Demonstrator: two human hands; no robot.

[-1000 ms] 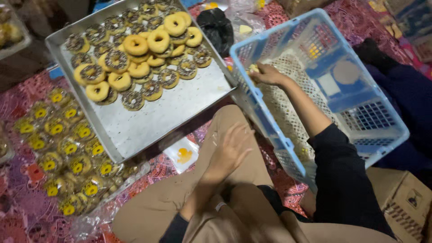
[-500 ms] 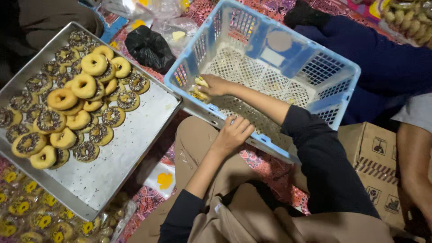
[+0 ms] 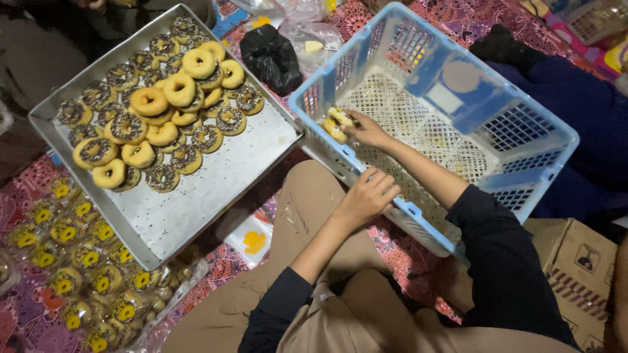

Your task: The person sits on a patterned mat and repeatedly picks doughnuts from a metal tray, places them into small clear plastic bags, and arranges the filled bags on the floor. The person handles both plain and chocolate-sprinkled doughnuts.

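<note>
Right hand [image 3: 366,131] is down inside the light blue plastic basket [image 3: 523,147], fingers pinched around a small wrapped doughnut packet [image 3: 337,124] sitting in the basket's near-left corner, right up against the wall. Left hand [image 3: 369,193] rests on the basket's near rim, fingers curled over the edge and gripping it. Both arms are in dark sleeves, and the person sits with tan trousers under the arms.

Left of the basket, touching its corner, there's a big metal tray [image 3: 216,189] with a heap of doughnuts [image 3: 157,124] piled toward its far end, some plain golden, some with dark sprinkles. Beside the tray at the lower left are rows of bagged doughnuts [image 3: 72,261] with yellow centres on the patterned cloth. A black plastic bag [image 3: 271,55] sits between tray and basket at the top, and a cardboard box [image 3: 579,261] is at the lower right.
</note>
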